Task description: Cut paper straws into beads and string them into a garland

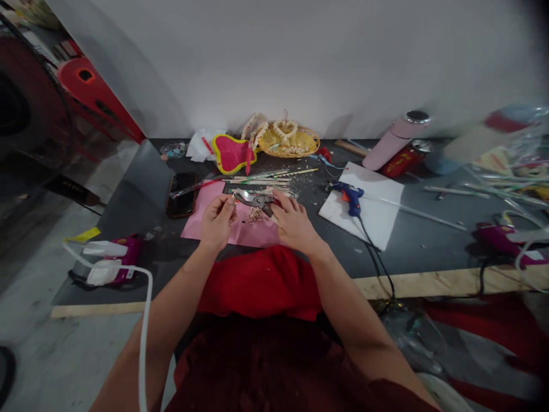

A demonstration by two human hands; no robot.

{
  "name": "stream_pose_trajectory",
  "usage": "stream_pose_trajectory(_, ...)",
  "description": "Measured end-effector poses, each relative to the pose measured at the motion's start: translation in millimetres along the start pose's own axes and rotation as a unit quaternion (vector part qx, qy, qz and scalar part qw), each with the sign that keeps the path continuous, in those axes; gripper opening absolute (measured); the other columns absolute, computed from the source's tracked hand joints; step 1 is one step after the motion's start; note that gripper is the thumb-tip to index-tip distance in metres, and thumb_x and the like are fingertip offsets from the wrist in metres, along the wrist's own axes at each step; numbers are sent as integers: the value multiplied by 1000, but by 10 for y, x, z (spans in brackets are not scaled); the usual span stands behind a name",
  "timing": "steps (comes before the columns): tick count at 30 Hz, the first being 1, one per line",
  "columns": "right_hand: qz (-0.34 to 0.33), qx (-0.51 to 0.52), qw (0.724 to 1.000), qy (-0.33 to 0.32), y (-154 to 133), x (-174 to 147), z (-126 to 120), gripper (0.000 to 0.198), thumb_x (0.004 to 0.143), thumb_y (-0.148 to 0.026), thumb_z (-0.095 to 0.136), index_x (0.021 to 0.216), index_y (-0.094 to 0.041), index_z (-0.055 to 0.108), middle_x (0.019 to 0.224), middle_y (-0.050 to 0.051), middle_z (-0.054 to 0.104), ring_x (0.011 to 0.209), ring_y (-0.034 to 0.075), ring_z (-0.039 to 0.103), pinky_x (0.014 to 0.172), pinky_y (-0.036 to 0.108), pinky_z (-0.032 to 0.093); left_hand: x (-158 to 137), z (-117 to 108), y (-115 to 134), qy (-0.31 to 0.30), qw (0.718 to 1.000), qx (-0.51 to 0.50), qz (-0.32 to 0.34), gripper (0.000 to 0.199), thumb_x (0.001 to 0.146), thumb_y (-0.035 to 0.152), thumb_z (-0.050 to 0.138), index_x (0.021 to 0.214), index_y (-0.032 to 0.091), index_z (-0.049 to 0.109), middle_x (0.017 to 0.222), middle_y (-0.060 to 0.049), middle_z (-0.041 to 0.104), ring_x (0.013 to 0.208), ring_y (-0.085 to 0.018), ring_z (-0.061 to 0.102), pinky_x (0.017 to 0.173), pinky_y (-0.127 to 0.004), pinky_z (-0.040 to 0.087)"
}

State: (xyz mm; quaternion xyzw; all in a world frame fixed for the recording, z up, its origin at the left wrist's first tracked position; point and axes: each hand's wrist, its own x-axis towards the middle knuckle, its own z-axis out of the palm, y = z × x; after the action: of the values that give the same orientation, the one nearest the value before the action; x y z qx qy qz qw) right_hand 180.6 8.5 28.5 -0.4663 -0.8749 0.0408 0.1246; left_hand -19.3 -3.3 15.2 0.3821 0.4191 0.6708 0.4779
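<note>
My right hand (294, 222) is wrapped round the handles of pruning shears (254, 199), whose metal blades point left. Close to the blade tips, my left hand (218, 220) pinches something small that I cannot make out. Both hands are above a pink sheet (246, 233) on the dark table. A little heap of short, pale cut pieces (256, 214) lies on the sheet below the shears. Just beyond them, several thin sticks (274, 178) lie side by side.
Left of the sheet lies a phone (182, 194). A yellow basket (295, 147) stands at the back. To the right, a blue glue gun (351, 196) rests on a white board (373, 223). A pink bottle (397, 139) and red can (406, 159) stand behind. Purple plug sockets (118, 260) sit at left.
</note>
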Motion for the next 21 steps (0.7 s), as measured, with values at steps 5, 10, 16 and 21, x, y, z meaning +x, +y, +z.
stream_pose_trajectory(5, -7, -5, 1000, -3, 3, 2, 37, 39, 81, -14, 45, 120, -21, 51, 155, 8, 25, 126, 33, 38, 95, 50, 41, -9, -25, -58, -18, 1000, 17, -2, 22, 77, 38, 71, 76, 19, 60, 63, 3, 47, 53, -5, 42, 46, -18, 36)
stream_pose_trajectory(10, -11, -1, 1000, -9, 6, 7, 34, 43, 78, -11, 45, 120, -21, 51, 155, 8, 25, 126, 33, 40, 92, 50, 43, -9, -43, -105, -33, 998, 45, -6, 21, 77, 38, 69, 76, 19, 59, 62, 4, 48, 53, -5, 44, 48, -18, 38)
stream_pose_trajectory(16, -18, 9, 1000, -24, 14, 6, 20, 45, 77, -9, 45, 119, -21, 52, 153, 7, 30, 123, 33, 43, 88, 48, 46, -11, -57, -97, -45, 996, 74, -14, 24, 77, 40, 69, 76, 18, 59, 62, 4, 48, 52, -5, 43, 48, -18, 38)
stream_pose_trajectory(21, -17, 21, 999, -26, 31, 9, 40, 42, 79, -10, 44, 118, -21, 53, 150, 7, 37, 122, 32, 45, 89, 46, 45, -14, -68, -85, -50, 995, 80, -22, 25, 77, 40, 69, 74, 18, 57, 61, 4, 47, 52, -5, 43, 49, -18, 38)
